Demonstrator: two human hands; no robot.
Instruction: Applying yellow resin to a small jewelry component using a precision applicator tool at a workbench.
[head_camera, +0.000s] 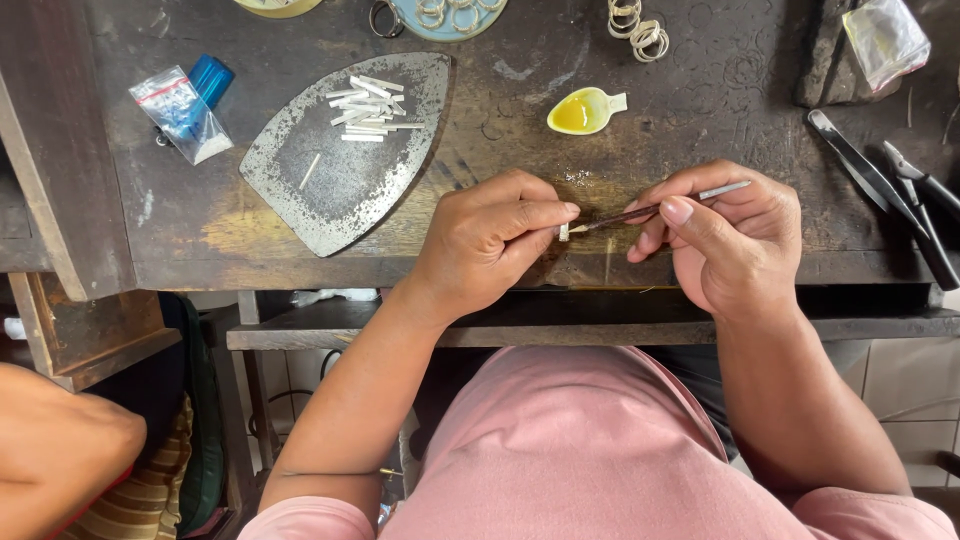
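Fingers (545, 215) pinch small white piece (564, 232); thin brush (655, 208) points left.

A small pale metal piece (564, 232) was pinched between the thumb and forefinger of the left hand (490, 240), just above the near edge of the bench. It looked short and whitish, with its right end showing beyond the fingertips. A thin brush (650, 208) lay nearly level in the right hand (725, 235), gripped by thumb and fingers. Its dark shaft ran left and slightly near, its silvery end stuck out far right, and its tip touched the metal piece.
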